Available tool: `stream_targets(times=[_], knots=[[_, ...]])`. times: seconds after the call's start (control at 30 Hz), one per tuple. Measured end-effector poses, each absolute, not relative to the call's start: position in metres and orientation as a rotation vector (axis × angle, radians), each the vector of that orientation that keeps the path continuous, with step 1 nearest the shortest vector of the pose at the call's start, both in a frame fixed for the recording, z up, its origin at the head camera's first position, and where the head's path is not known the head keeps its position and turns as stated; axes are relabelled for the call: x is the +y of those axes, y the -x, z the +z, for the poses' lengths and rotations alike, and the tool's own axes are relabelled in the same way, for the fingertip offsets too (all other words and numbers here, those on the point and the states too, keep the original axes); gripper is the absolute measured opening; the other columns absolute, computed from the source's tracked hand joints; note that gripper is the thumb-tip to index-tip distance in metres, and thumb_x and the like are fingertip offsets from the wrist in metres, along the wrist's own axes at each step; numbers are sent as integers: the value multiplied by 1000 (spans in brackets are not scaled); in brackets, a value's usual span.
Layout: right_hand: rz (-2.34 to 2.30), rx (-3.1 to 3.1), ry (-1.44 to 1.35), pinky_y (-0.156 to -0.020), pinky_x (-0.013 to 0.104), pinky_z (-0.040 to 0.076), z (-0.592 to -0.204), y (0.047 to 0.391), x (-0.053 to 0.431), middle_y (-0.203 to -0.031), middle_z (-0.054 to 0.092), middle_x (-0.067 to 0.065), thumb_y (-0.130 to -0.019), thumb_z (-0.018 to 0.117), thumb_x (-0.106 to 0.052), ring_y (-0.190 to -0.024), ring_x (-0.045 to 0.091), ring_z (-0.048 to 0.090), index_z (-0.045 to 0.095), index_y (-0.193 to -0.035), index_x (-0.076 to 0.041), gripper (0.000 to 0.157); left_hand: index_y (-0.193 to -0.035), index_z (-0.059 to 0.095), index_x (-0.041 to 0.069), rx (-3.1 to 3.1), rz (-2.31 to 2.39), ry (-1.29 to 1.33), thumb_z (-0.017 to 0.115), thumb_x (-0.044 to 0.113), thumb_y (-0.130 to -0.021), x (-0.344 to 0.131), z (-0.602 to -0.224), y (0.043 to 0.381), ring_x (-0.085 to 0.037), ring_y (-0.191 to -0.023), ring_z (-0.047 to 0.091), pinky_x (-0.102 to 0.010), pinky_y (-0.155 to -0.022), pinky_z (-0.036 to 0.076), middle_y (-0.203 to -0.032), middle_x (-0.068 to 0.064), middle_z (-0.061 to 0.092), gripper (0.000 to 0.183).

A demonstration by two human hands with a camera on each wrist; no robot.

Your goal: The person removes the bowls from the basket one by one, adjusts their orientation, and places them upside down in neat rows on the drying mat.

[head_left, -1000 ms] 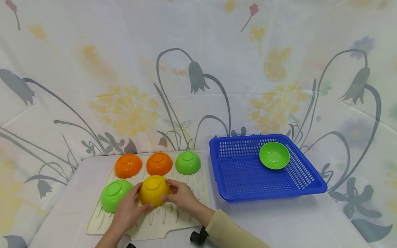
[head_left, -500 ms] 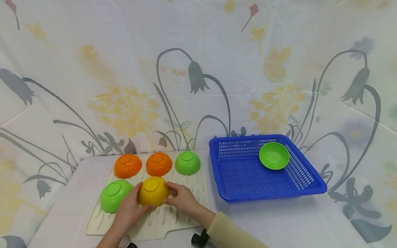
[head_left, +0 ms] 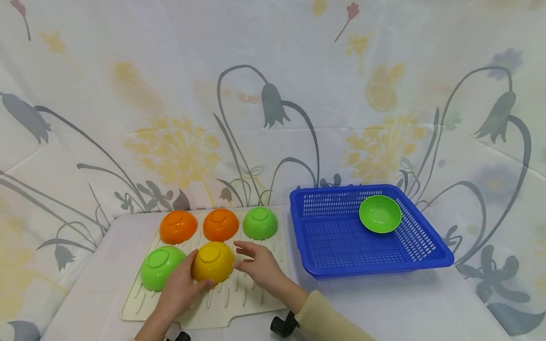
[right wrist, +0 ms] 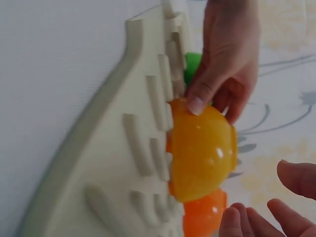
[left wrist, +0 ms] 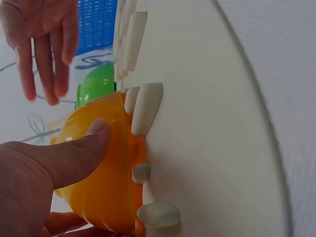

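A yellow bowl (head_left: 214, 264) stands upside down on the cream ridged drying mat (head_left: 249, 301), its rim down on the ridges. My left hand (head_left: 181, 284) holds it from the left, thumb on the near side and fingers behind; in the left wrist view the thumb lies along the bowl's wall. To the bowl's right, my right hand (head_left: 263, 271) hangs with loosely spread fingers and holds nothing. The right wrist view shows a gap between those fingers (right wrist: 256, 224) and the bowl. An upturned green bowl (head_left: 159, 269) sits just left of my left hand.
Along the mat's back edge stand two upturned orange bowls (head_left: 178, 227) and a green bowl (head_left: 260, 225). At the right is a blue slatted basket (head_left: 371, 273) with a green bowl (head_left: 379, 214) inside, facing up. A patterned cloth (head_left: 273, 142) hangs behind the table.
My right hand has let go of the yellow bowl and moved off to the right. The left hand keeps its hold, and the bowl has barely moved.
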State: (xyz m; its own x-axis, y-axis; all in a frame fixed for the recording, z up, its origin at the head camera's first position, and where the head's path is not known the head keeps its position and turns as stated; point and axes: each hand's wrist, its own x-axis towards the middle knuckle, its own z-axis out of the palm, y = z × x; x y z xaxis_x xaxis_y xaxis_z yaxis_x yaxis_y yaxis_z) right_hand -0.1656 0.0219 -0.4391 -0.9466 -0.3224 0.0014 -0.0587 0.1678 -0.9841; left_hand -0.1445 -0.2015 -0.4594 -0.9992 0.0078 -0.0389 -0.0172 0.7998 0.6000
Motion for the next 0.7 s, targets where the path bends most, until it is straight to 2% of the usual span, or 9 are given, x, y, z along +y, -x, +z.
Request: stream_targets(times=[0.27, 0.5, 0.7], knots=[[-1931, 2224, 400, -95, 37, 53, -416, 164, 42, -136, 60, 10, -94, 68, -7, -123, 30, 58, 59, -138, -10, 44, -151, 33, -3, 2923, 986, 45, 86, 33, -78, -201, -458, 145, -46, -133, 42, -62, -109, 32, -149, -27, 41, 98], [-1998, 2249, 506, -99, 38, 50, -389, 157, 72, -133, 61, 12, -95, 65, -3, -122, 31, 58, 58, -137, -4, 42, -151, 33, -2, 2927, 971, 30, 86, 35, -78, -200, -459, 147, -46, -134, 41, -62, -109, 33, -150, -27, 41, 98], [-1995, 2373, 476, -98, 34, 51, -374, 155, 104, -131, 63, 8, -94, 67, -3, -120, 27, 59, 59, -135, -4, 42, -151, 33, -2, 2932, 981, 40, 86, 31, -78, -201, -460, 147, -46, -134, 41, -61, -109, 32, -150, -26, 41, 97]])
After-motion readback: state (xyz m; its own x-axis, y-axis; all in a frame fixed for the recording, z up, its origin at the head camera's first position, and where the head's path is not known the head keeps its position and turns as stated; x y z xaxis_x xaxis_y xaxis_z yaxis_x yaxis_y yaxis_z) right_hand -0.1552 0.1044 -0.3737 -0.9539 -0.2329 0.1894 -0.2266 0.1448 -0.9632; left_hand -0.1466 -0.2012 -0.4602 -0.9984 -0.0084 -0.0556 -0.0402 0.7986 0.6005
